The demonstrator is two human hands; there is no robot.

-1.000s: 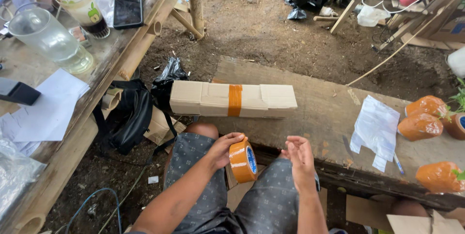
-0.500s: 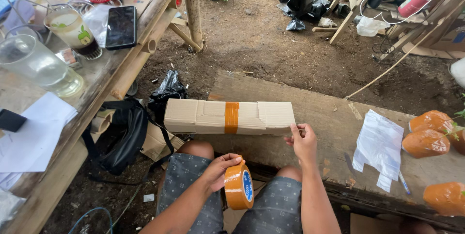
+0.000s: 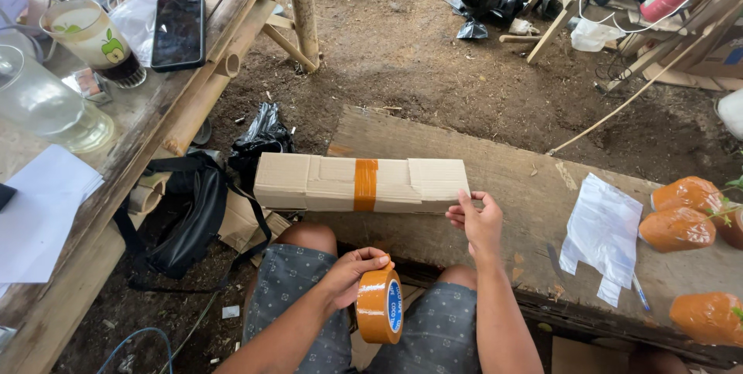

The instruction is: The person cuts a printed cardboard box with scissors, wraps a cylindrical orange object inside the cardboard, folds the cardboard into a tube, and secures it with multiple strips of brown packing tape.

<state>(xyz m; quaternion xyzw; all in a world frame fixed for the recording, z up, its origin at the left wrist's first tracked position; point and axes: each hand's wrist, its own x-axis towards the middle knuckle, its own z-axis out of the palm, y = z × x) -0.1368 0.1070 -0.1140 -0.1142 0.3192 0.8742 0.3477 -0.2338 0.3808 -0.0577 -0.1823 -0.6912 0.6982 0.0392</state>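
Observation:
A long cardboard box [image 3: 333, 182] with a band of orange tape [image 3: 364, 184] around its middle lies on a wooden plank bench [image 3: 511, 181]. My right hand [image 3: 478, 223] grips the box's right end, thumb on top. My left hand [image 3: 350, 275] holds a roll of orange packing tape [image 3: 379, 306] above my lap, between my knees in grey patterned shorts.
A bamboo table [image 3: 193, 88] at left carries a phone [image 3: 178, 31], a glass jug [image 3: 46, 107], a cup [image 3: 94, 40] and paper sheets [image 3: 39, 219]. A black bag [image 3: 190, 219] lies on the dirt. A white plastic bag [image 3: 602, 231] and orange-wrapped bundles [image 3: 685, 211] rest on the bench.
My right hand left the tape roll, reached up to the right end of the box and took hold of it. My left hand keeps the roll, a little lower.

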